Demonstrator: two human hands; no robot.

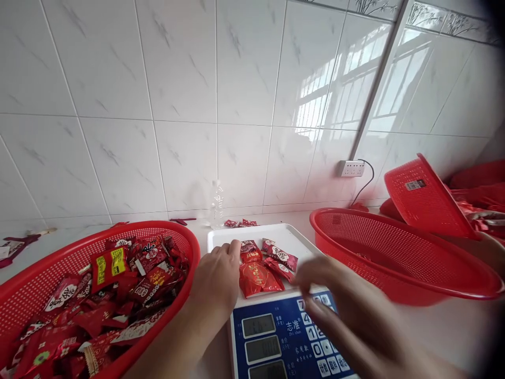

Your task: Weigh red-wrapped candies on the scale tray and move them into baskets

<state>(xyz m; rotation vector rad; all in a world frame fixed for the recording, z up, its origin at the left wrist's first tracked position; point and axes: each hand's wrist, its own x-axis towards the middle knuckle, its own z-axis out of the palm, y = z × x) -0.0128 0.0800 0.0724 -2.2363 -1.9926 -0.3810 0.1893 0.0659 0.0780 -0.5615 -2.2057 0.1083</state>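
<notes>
My left hand [219,271] reaches over the left side of the white weighing tray [295,239], its fingers bent and close together beside the red snack packets. What they hold, if anything, is hidden. Several shiny packets lie on the tray, among them a large red packet [260,279] and a dark red packet [281,254]. My right hand [335,289] hovers over the scale's keypad at the tray's right front corner, smeared by motion, so its grip is unclear. Below the tray is the blue panel of the digital scale [294,342], with its displays and keys.
To the left stands a red perforated basket [189,234] full of wrapped snacks. A second red basket [394,226] sits on the right, with another tilted red basket [430,197] behind it. Near the wall are a clear bottle [216,205], loose packets [240,223] and a power strip [352,168].
</notes>
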